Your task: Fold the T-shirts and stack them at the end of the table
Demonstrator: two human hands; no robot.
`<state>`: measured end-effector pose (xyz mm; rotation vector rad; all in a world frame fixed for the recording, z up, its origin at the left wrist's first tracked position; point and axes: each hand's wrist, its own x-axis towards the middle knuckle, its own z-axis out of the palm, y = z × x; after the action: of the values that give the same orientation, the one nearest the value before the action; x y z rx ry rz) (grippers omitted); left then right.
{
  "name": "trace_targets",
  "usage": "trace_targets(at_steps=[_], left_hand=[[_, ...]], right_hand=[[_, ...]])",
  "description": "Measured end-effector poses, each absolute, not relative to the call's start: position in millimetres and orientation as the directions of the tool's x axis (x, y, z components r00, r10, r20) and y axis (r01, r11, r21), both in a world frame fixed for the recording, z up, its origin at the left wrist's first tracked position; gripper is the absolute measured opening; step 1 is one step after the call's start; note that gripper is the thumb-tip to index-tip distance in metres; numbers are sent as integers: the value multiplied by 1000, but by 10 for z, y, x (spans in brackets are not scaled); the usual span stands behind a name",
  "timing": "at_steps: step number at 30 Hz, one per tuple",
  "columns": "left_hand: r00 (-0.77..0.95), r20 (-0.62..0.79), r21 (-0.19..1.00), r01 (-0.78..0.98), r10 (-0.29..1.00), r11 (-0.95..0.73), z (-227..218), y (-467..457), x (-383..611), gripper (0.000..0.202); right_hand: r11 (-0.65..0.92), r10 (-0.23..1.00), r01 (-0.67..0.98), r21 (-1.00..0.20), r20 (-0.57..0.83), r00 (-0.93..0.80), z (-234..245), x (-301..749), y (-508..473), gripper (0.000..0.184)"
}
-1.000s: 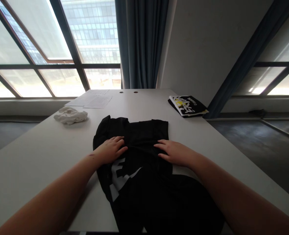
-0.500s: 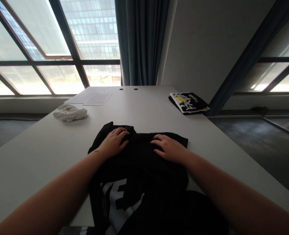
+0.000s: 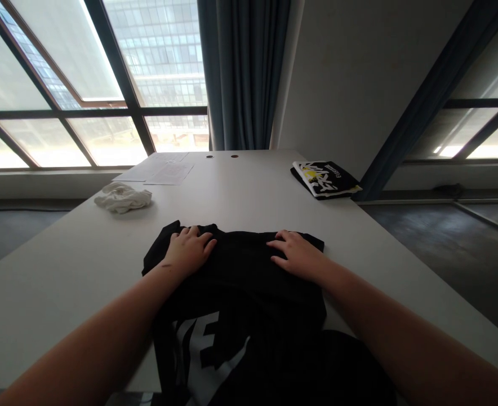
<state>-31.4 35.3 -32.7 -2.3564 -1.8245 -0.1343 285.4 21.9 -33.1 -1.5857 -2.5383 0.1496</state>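
Note:
A black T-shirt [image 3: 240, 270] with large pale lettering lies across the near part of the white table [image 3: 232, 197], its lower part running toward the bottom of the view. My left hand [image 3: 189, 248] rests palm down on its upper left part, fingers slightly spread and bent over the fabric. On the upper right part lies my right hand [image 3: 297, 254], also palm down with fingers apart. Neither hand visibly pinches the cloth. The far edge of the shirt is fairly straight between the hands, with a bunched fold by my left fingertips.
A crumpled white cloth [image 3: 122, 197] lies at the left edge of the table. Behind it are sheets of paper [image 3: 170, 172]. Folded black clothing with white and yellow print [image 3: 327, 179] sits near the right edge. A blue curtain [image 3: 244, 73] hangs beyond the table.
My left hand has slid outward to the left, drawing the shirt's upper left part with it and flattening the far edge. My right hand has shifted slightly right.

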Motion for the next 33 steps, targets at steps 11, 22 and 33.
trace_targets(at_steps=[11,22,33], left_hand=[[327,168,7,943,930,-333,-316,428,-372,26],[320,105,174,926,941,-335,-332,552,-533,20],[128,333,454,847,934,-277,-232,492,-523,25]], right_hand=[[351,934,926,-140,127,-335,-355,2909,291,42],[286,951,952,-105,150,-269,-370,3010,469,18],[347,893,845,-407,419,-165,-80,3059,317,15]])
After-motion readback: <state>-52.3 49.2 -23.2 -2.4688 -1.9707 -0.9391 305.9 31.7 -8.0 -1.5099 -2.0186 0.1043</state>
